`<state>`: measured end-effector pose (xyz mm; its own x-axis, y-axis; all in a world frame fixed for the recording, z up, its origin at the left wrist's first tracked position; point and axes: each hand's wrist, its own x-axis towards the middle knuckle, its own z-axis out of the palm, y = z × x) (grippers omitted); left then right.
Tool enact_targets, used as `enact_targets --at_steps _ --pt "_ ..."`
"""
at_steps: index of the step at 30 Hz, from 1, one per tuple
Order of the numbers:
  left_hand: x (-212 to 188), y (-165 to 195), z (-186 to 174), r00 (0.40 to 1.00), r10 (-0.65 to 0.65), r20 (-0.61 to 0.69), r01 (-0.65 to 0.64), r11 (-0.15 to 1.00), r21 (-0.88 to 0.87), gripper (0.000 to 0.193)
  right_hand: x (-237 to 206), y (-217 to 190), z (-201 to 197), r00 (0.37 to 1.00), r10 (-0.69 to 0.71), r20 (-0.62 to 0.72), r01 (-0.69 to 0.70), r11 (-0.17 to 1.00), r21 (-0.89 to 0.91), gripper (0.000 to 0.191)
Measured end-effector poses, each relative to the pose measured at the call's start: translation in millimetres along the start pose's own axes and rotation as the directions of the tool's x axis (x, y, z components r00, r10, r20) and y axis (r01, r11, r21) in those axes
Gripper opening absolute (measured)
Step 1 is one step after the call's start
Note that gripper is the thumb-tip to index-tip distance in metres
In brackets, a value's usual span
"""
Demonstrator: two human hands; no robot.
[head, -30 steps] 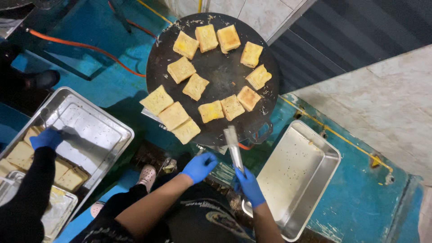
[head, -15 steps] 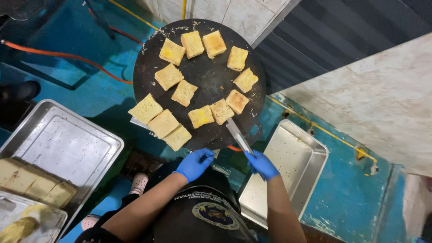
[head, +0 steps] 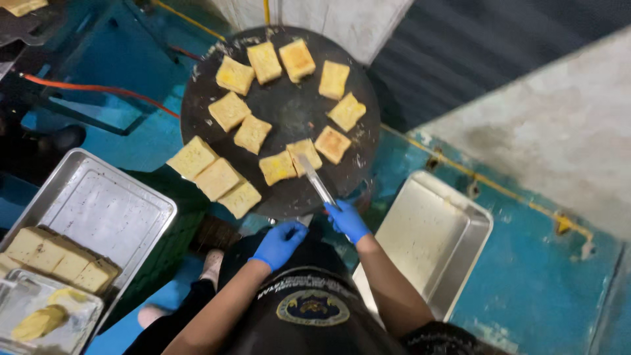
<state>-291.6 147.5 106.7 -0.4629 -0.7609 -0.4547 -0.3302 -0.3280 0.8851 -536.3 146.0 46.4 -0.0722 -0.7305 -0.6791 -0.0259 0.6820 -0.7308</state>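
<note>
A round black griddle [head: 289, 112] carries several square slices of toasted bread. My right hand [head: 347, 221], in a blue glove, grips a metal spatula [head: 315, 179] whose blade reaches a golden slice [head: 305, 155] near the griddle's middle front. My left hand [head: 279, 242], also gloved in blue, hovers at the griddle's near edge with fingers loosely curled, holding nothing that I can see.
An empty steel tray [head: 460, 263] stands to my right. A second steel tray [head: 98, 210] at the left holds a row of bread slices [head: 59, 256]. A smaller tray [head: 39, 315] with yellow pieces sits at the lower left. An orange hose [head: 98, 89] crosses the blue floor.
The spatula's blade has moved forward onto the griddle to the middle slice. The other person's gloved hand at the left tray has left the view, and my view has shifted.
</note>
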Motion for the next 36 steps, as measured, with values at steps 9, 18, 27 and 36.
enact_targets --at_steps 9,18,27,36 --pt "10 -19 15 0.993 -0.055 0.108 0.039 0.988 0.149 0.021 -104 112 -58 0.961 -0.224 -0.164 0.191 0.963 -0.192 0.039" --pt "22 -10 51 0.960 -0.114 0.254 0.062 0.977 0.206 0.021 -197 222 -127 0.736 0.276 -0.619 -0.144 0.956 0.255 0.047" --pt "27 -13 55 0.958 -0.129 0.255 0.079 0.977 0.197 0.023 -81 171 -185 0.706 0.448 -0.548 -0.104 0.831 0.546 0.053" --pt "21 -19 50 0.971 -0.167 0.172 0.133 0.972 0.193 0.024 -55 163 -187 0.689 0.637 -0.345 -0.289 0.678 0.676 0.057"
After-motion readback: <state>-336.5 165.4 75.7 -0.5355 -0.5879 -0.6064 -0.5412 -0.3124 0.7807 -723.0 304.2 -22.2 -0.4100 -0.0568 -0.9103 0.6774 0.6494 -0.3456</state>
